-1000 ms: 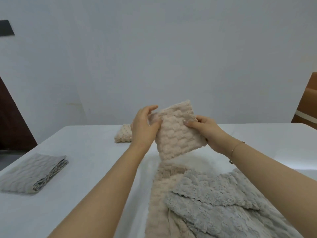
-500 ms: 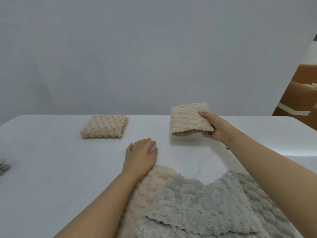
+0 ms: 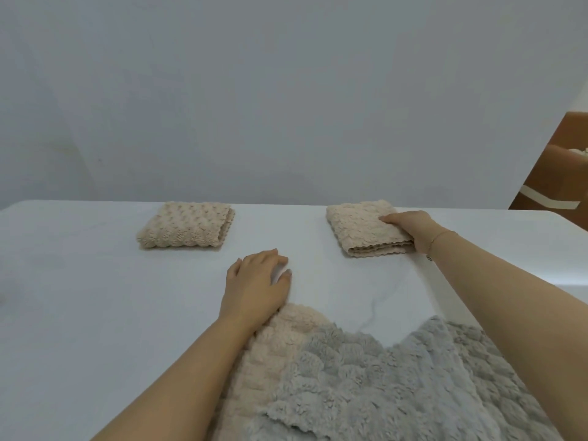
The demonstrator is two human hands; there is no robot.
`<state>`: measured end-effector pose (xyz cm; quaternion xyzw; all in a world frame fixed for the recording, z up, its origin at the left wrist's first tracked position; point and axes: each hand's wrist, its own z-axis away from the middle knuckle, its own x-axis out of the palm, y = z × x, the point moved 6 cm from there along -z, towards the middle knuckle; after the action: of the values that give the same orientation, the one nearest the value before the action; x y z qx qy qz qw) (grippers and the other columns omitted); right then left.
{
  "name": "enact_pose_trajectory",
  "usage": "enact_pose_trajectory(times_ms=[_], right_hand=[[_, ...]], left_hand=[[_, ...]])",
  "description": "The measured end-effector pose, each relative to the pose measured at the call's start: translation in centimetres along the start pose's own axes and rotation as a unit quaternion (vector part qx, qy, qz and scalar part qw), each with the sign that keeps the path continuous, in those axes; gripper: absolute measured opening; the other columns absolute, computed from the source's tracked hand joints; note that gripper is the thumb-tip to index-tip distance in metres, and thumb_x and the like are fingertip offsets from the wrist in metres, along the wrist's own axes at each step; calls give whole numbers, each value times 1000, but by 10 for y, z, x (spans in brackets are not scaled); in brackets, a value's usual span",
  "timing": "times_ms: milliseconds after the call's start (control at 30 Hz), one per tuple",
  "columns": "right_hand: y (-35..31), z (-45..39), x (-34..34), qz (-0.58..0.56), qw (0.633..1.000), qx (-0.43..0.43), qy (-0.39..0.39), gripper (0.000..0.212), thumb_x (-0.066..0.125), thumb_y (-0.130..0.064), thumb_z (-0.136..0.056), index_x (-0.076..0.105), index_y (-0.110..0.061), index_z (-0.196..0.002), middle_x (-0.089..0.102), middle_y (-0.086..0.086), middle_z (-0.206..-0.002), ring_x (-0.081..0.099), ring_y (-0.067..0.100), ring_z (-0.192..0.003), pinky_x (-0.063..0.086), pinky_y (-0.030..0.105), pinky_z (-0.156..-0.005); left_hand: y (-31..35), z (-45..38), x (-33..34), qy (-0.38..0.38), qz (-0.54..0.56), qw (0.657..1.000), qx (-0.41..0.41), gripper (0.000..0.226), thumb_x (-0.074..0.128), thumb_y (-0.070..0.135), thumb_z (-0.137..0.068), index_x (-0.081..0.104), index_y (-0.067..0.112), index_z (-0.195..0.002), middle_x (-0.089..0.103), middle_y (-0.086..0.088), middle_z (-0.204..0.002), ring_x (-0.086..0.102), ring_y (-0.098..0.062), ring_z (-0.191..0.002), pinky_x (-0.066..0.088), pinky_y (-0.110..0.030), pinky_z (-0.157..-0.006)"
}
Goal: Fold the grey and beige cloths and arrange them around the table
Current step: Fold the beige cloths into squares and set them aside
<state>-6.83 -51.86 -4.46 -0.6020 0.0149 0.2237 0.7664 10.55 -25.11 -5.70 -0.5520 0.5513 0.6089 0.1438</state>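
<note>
Pale grey wall behind white table (image 3: 79,313), unfolded grey cloth (image 3: 397,386) overlapping unfolded beige cloth (image 3: 273,351) nearest me, 2 folded beige cloths at far edge, left one (image 3: 187,229) alone, right one (image 3: 362,229) gripped by my right hand (image 3: 410,229), my left hand (image 3: 254,288) flat, fingers loosely spread, heel touching unfolded beige cloth

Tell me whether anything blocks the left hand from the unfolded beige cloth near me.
Nothing visible does. The left hand lies flat on the table, its heel already at the unfolded beige cloth. The grey cloth overlaps that cloth's right side only.
</note>
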Motion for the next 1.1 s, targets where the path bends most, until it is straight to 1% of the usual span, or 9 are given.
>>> enact_pose_trajectory(times_ms=[100,200,267,333,467,600,800,900,1100], right_hand=[[4,2,0,-23,1000,3,22,31,79,-19,-75,57,-7,-92,59,8,-76,58,23,-63,48,29,-29],[4,4,2,-41,999,5,11,22,77,-17,-77,58,-8,-81,61,10,-84,58,25,-65,50,29,-33],[3,7,5,-66,998,6,-14,33,77,-16,-76,61,-2,-101,62,13,-101,63,31,-84,59,44,-60],[-2,14,7,-46,999,2,-21,52,77,-21,-76,56,-3,-121,55,12,-121,56,33,-109,50,49,-90],[-13,39,1,26,998,-50,-19,64,67,-20,-85,37,-6,-139,41,11,-139,44,31,-121,41,35,-88],[-24,90,-4,136,980,-142,-30,59,60,-15,-89,33,-9,-141,41,15,-140,44,28,-120,35,33,-94],[-30,203,17,326,891,-259,-181,42,59,-26,-92,52,-16,-132,49,-1,-138,47,15,-125,36,23,-94],[-16,261,27,389,833,-305,-250,39,57,-39,-91,54,-27,-128,50,-13,-133,46,5,-122,37,24,-100],[17,340,49,404,775,-381,-304,57,61,-61,-79,46,-43,-130,40,-26,-136,39,-4,-122,35,23,-102]], left_hand=[[-2,0,1,-3,-3,1000,-3,37,40,37,-97,49,33,-133,34,16,-149,23,-5,-138,4,-30,-114],[-1,-1,1,0,-3,1000,-7,36,40,37,-97,49,33,-131,35,16,-148,24,-6,-137,5,-31,-114],[1,0,1,-1,-5,1000,-6,36,41,36,-96,50,32,-131,36,15,-148,25,-7,-137,6,-32,-114],[1,0,1,-3,-8,1000,-7,36,41,35,-96,50,31,-131,37,14,-148,26,-8,-137,7,-32,-114],[4,1,-4,0,11,1000,-12,33,43,30,-95,56,28,-126,44,11,-143,33,-11,-134,12,-33,-113],[-7,10,-10,6,194,978,-78,24,52,32,-93,64,29,-114,62,10,-121,54,-12,-113,42,-30,-95],[-12,41,-24,5,387,915,-112,18,56,19,-92,67,15,-106,71,0,-103,65,-14,-103,48,-30,-93],[-12,64,-25,-16,356,931,-84,18,62,22,-89,69,18,-105,70,2,-106,64,-11,-101,49,-24,-88],[-12,101,-31,-31,208,978,-1,28,70,30,-82,66,23,-109,63,12,-107,57,-5,-101,46,-24,-89]])
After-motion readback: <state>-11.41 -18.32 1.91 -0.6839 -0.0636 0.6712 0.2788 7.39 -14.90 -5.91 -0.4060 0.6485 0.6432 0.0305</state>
